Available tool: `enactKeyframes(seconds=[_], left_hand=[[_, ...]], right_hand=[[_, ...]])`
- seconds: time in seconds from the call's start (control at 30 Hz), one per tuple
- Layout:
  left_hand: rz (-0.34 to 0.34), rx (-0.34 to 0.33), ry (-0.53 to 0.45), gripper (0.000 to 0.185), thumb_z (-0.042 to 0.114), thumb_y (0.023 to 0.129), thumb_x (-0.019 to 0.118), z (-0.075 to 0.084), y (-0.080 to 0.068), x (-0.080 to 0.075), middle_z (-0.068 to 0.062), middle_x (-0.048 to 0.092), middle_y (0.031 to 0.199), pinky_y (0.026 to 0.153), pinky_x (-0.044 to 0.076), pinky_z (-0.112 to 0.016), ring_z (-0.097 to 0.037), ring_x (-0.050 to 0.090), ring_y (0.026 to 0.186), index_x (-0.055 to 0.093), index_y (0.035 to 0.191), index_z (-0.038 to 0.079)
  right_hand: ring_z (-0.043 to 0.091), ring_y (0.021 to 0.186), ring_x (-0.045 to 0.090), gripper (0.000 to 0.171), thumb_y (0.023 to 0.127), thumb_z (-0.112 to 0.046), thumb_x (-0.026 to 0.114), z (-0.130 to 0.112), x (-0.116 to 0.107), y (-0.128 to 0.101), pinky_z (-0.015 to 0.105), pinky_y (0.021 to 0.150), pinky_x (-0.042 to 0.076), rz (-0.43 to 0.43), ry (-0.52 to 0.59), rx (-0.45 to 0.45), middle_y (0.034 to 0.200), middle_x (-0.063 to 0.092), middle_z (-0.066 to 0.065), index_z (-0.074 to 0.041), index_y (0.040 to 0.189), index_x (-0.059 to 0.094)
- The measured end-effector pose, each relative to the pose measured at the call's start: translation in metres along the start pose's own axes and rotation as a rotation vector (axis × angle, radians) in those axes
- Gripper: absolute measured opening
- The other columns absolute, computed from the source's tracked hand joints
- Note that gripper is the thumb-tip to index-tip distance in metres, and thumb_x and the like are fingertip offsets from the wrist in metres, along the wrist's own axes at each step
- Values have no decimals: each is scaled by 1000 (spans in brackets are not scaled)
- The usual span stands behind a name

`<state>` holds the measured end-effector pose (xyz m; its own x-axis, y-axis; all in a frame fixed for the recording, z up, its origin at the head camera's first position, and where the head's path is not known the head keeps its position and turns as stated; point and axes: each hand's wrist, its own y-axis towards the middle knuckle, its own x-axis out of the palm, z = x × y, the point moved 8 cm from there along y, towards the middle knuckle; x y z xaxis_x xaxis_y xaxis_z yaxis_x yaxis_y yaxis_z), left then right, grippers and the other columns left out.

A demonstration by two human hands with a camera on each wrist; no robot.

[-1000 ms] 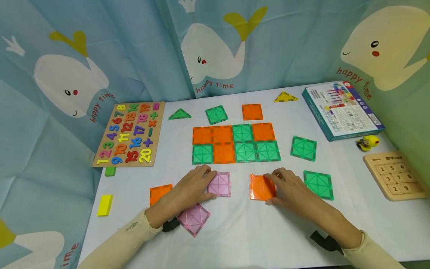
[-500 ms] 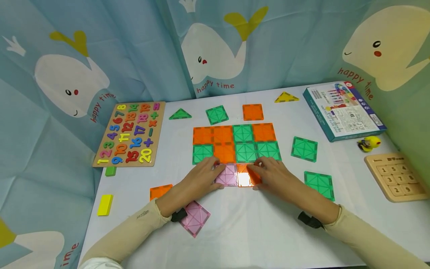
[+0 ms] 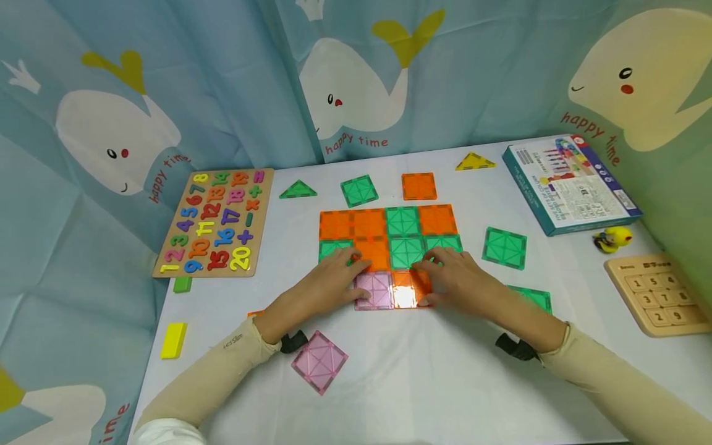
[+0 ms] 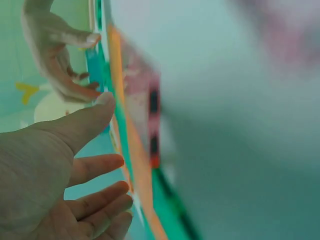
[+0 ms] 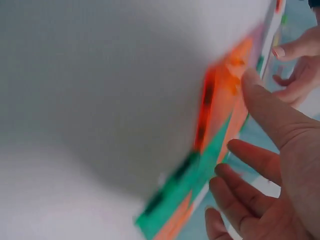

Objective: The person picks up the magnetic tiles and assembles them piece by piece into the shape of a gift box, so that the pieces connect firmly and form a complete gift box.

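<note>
Flat on the table lies a block of orange and green square magnetic tiles [image 3: 369, 253]. Along its near side, a pink tile [image 3: 375, 293] and an orange tile [image 3: 405, 283] lie edge to edge in the middle. My left hand [image 3: 332, 281] hovers over the pink tile's left side, fingers relaxed and spread. Over the orange tile's right side is my right hand [image 3: 458, 278], its fingers parted too. Thumb and fingers of the left hand [image 4: 65, 170] stand apart with nothing between them in the left wrist view; the right wrist view shows the right hand [image 5: 270, 185] likewise.
A loose pink tile [image 3: 321, 363] lies near the left forearm, which partly covers an orange tile [image 3: 254, 313]. Two green tiles [image 3: 504, 247] are at right. Several tiles lie behind the block. A number board [image 3: 261, 247], teal box [image 3: 573, 185] and wooden number board [image 3: 656, 293] stand around.
Both hands brought the pink and orange tiles together and up against the block's near edge. Since then the fingers have loosened off both tiles, which stay put.
</note>
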<state>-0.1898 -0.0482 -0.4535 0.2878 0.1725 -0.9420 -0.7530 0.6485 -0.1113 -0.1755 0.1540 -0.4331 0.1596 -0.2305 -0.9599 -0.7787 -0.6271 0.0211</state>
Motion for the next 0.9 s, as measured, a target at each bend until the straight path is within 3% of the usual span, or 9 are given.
enactKeyframes(seconds=[0.17,0.4,0.57,0.73,0.9], left_hand=[[53,-53,-62,58,38,104,69,-33,23,-29,-18,48,153,118,41,-53,-36,48,138,55,152,8],[66,-201,-146,65,36,107,64,-85,59,-58,-19,41,158,124,32,-53,-36,40,146,42,160,6],[9,-327,-159,70,40,107,62,-110,89,-58,-18,35,166,127,27,-51,-36,33,153,36,163,7],[-11,-366,-131,77,46,106,62,-122,116,-51,-19,34,166,126,28,-50,-38,33,150,33,164,5],[3,-376,-144,76,47,105,63,-128,127,-47,-17,35,164,123,31,-49,-37,33,144,36,164,8]], right_hand=[[40,111,60,63,85,-31,90,31,-30,25,51,85,49,24,4,27,126,62,23,-1,136,67],[46,123,55,61,95,-26,81,86,-57,69,62,106,48,-31,24,131,139,55,29,3,144,58],[48,131,48,60,103,-26,72,122,-49,104,62,114,43,-118,143,231,148,45,31,4,150,51],[52,140,38,60,105,-23,69,145,-34,131,65,118,34,-142,195,293,155,36,36,6,152,46],[55,144,29,60,106,-22,66,158,-23,144,68,118,31,-155,186,352,157,32,38,5,154,43]])
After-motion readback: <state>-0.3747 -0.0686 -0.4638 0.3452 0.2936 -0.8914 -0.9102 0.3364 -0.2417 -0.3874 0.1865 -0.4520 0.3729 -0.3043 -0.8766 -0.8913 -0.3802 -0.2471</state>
